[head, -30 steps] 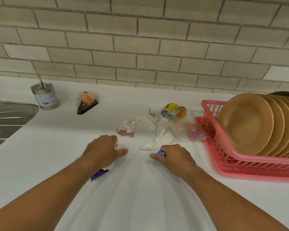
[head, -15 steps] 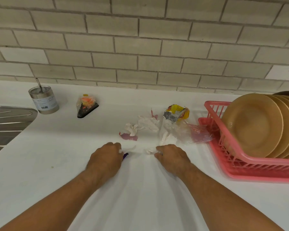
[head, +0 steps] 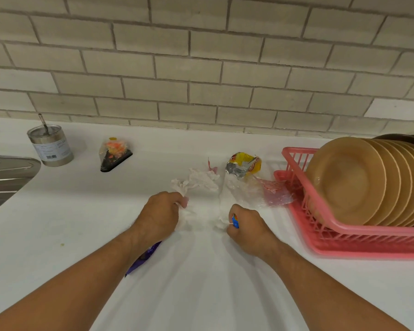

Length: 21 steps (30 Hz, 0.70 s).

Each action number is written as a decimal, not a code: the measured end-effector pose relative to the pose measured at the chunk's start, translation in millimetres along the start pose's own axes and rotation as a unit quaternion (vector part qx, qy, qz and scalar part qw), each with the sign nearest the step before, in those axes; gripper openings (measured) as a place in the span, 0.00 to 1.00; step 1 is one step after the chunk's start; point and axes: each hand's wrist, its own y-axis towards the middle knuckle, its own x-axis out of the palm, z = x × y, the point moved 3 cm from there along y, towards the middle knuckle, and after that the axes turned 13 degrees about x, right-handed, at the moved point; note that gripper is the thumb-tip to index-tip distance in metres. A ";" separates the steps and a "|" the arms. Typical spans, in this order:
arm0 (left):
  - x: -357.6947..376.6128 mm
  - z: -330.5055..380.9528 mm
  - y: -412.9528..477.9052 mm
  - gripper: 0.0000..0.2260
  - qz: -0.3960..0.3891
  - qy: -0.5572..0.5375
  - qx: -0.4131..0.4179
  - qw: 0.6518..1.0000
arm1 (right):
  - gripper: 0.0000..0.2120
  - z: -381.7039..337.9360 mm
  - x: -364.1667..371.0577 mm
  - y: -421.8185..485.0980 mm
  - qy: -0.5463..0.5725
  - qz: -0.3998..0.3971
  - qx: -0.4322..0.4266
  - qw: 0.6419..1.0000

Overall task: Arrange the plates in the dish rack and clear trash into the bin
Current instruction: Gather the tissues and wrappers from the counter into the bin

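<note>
Several tan plates (head: 349, 180) stand upright in a pink dish rack (head: 359, 242) at the right. Trash lies mid-counter: crumpled white tissue (head: 198, 181), a yellow snack wrapper (head: 245, 164), clear plastic film (head: 256, 192). My left hand (head: 161, 215) is closed on white tissue and a purple wrapper (head: 144, 259) that sticks out under the wrist. My right hand (head: 247, 226) is closed on a blue and red wrapper (head: 235, 220) with white tissue at its fingertips.
A steel can with a straw (head: 51, 145) stands at the back left beside the sink drainboard (head: 5, 175). A black-based plastic food pack (head: 114, 155) lies near it. The brick wall runs along the counter's back edge.
Both hands slid forward over the counter toward the trash pile and closed on tissue. The purple wrapper shows again under my left wrist.
</note>
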 end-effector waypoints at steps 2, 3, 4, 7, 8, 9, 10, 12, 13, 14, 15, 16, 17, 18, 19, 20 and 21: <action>3.5 4.1 2.1 0.12 0.010 -0.010 -0.005 1.000 | 0.03 5.0 -4.8 -2.6 0.039 0.004 0.002 0.999; 5.3 5.7 2.8 0.07 0.011 -0.005 -0.005 1.000 | 0.05 6.9 -6.7 -3.7 0.060 0.008 0.000 0.998; 7.1 7.9 2.4 0.05 0.010 -0.005 -0.009 1.000 | 0.06 9.1 -8.6 -4.7 0.082 0.014 0.000 0.997; 17.6 14.9 -1.0 0.10 0.003 0.003 -0.027 1.000 | 0.12 18.3 -16.0 -9.7 0.100 0.040 0.026 0.994; 21.8 18.4 -2.4 0.08 0.009 -0.006 -0.030 1.000 | 0.14 22.6 -18.5 -12.2 0.100 0.048 0.035 0.993; 25.7 23.2 -4.4 0.04 0.012 -0.017 -0.034 0.999 | 0.15 27.7 -20.5 -13.7 0.103 0.051 0.041 0.993; 29.8 27.7 -5.8 0.04 0.016 -0.028 -0.035 0.999 | 0.17 32.8 -22.4 -15.4 0.104 0.049 0.043 0.992; 38.3 36.0 -9.0 0.07 0.013 -0.036 -0.034 0.999 | 0.17 42.7 -25.6 -15.9 0.108 0.029 0.042 0.993; 42.5 39.6 -10.7 0.08 0.007 -0.026 -0.031 0.999 | 0.15 47.7 -27.9 -15.4 0.114 0.014 0.042 0.992; 47.5 43.8 -12.0 0.10 0.003 -0.014 -0.025 1.000 | 0.12 53.0 -30.9 -15.7 0.122 -0.001 0.044 0.992; 52.6 48.7 -13.9 0.12 -0.005 -0.009 -0.020 1.000 | 0.10 58.3 -34.0 -16.3 0.137 -0.013 0.047 0.989; 58.9 54.0 -15.5 0.14 -0.015 -0.011 -0.016 1.000 | 0.10 63.3 -37.9 -18.7 0.154 -0.025 0.054 0.986; 65.6 60.2 -17.5 0.15 -0.030 -0.013 -0.015 0.999 | 0.11 69.8 -40.6 -20.9 0.171 -0.038 0.061 0.983; 73.2 66.6 -19.4 0.16 -0.044 -0.016 -0.013 0.999 | 0.12 76.3 -43.2 -24.4 0.185 -0.050 0.062 0.980; 80.7 74.0 -21.9 0.16 -0.057 -0.020 -0.013 0.998 | 0.12 82.0 -45.3 -27.7 0.198 -0.060 0.054 0.977; 88.0 81.0 -24.3 0.16 -0.065 -0.027 -0.015 0.997 | 0.11 86.3 -47.3 -32.4 0.210 -0.069 0.040 0.974; 94.7 87.7 -26.5 0.15 -0.070 -0.028 -0.022 0.997 | 0.11 91.2 -48.6 -36.3 0.212 -0.075 0.023 0.974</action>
